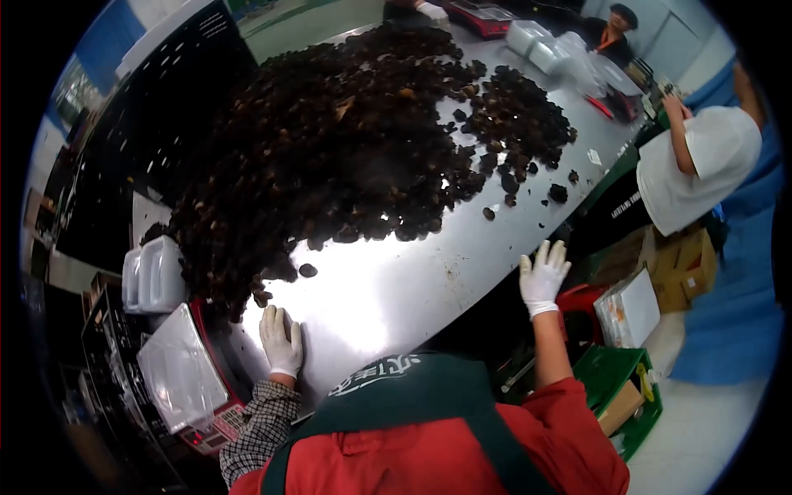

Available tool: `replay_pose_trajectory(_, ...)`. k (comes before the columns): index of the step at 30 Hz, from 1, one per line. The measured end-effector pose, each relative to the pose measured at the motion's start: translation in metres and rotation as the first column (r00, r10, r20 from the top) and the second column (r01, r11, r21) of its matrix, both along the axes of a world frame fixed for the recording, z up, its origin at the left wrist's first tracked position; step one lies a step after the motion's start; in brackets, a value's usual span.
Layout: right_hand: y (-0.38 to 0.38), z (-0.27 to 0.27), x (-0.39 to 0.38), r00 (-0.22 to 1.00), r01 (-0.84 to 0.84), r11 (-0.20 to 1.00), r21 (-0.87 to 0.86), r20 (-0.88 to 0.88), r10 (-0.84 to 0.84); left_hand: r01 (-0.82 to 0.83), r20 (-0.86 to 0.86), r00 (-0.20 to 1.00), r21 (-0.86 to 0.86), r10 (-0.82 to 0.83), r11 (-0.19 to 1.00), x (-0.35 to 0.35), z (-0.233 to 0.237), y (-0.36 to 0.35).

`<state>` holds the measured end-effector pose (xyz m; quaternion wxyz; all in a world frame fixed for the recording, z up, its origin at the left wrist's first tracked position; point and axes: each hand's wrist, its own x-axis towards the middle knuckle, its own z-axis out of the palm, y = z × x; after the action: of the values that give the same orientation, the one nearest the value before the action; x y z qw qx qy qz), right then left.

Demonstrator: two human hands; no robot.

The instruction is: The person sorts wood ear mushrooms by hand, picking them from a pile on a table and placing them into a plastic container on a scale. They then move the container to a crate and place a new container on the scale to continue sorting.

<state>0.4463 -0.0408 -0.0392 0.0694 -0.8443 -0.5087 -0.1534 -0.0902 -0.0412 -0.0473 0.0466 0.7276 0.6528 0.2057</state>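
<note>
A large heap of dark brown, lumpy pieces [330,140] covers much of the metal table [363,289]. My left hand [281,342], in a white glove, rests on the table's near left part, just below the heap's edge, with its fingers extended and nothing held. My right hand [544,279], also gloved in white, is raised beside the table's right edge, fingers spread and holding nothing. To the left of my left hand is a red scale [213,425] with a plastic-wrapped tray [182,367] on top.
Clear plastic containers [161,276] stand at the left, and more [540,48] at the far end near another red scale [478,18]. A co-worker in white [689,165] is at the right. A green crate [652,412] and cardboard box [685,268] sit right of the table.
</note>
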Motion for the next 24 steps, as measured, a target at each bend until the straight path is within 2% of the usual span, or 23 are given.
replay_pose_trajectory(2,0.013,0.007,-0.044,0.971,-0.216,0.976,0.021,-0.101,0.218,-0.009,-0.009,1.000,-0.009,0.009,1.000,0.001,0.002,0.000)
replay_pose_trajectory(4,0.017,-0.003,-0.068,0.909,-0.385,0.917,-0.107,-0.216,0.357,-0.029,-0.020,0.999,-0.002,0.029,1.000,0.001,-0.001,0.000)
replay_pose_trajectory(5,0.017,-0.006,-0.065,0.943,-0.321,0.933,-0.162,-0.145,0.299,-0.039,-0.010,0.999,-0.005,0.039,0.999,0.000,-0.001,-0.001)
replay_pose_trajectory(8,0.023,-0.012,-0.006,0.997,0.020,0.995,-0.096,-0.069,-0.027,-0.055,-0.027,0.998,-0.005,0.055,0.998,0.001,-0.002,-0.001)
replay_pose_trajectory(10,0.038,-0.001,0.017,0.996,0.073,0.997,-0.011,0.051,-0.072,-0.059,-0.025,0.998,-0.001,0.059,0.998,0.004,0.002,0.000)
replay_pose_trajectory(11,0.051,0.008,0.013,0.999,-0.039,0.999,0.033,0.032,0.038,-0.065,-0.023,0.998,0.002,0.065,0.998,0.006,0.004,0.001)
replay_pose_trajectory(12,0.072,0.020,-0.001,0.965,-0.228,0.966,0.122,-0.103,0.241,-0.060,-0.022,0.998,0.008,0.060,0.998,0.006,0.004,-0.001)
replay_pose_trajectory(13,0.097,0.020,-0.030,0.888,-0.351,0.888,0.298,-0.195,0.417,-0.055,-0.023,0.998,0.013,0.055,0.998,0.006,0.004,-0.002)
replay_pose_trajectory(14,0.122,0.006,-0.050,0.781,-0.545,0.759,0.356,-0.114,0.614,-0.051,-0.025,0.998,0.027,0.052,0.998,0.006,0.004,0.001)
replay_pose_trajectory(15,0.139,0.062,-0.109,0.686,-0.544,0.805,0.236,-0.428,0.589,-0.057,-0.010,0.998,0.025,0.057,0.998,0.006,0.004,0.002)
replay_pose_trajectory(16,0.161,0.045,-0.138,0.608,-0.632,0.680,0.372,-0.306,0.733,-0.059,-0.001,0.998,0.021,0.059,0.998,0.006,0.005,0.001)
replay_pose_trajectory(18,0.202,0.053,-0.195,0.471,-0.718,0.572,0.397,-0.328,0.819,-0.057,0.000,0.998,0.029,0.057,0.998,0.004,0.004,0.001)
replay_pose_trajectory(20,0.235,0.048,-0.239,0.622,-0.655,0.690,0.306,-0.299,0.723,-0.040,0.010,0.999,0.052,0.039,0.998,0.001,0.000,0.001)
replay_pose_trajectory(22,0.244,0.043,-0.266,0.692,-0.631,0.761,0.150,-0.333,0.640,-0.045,0.017,0.999,0.045,0.044,0.998,0.002,0.001,0.001)
replay_pose_trajectory(24,0.215,0.037,-0.277,0.574,-0.772,0.632,0.070,-0.352,0.739,-0.049,0.015,0.999,0.036,0.048,0.998,0.002,0.002,0.002)
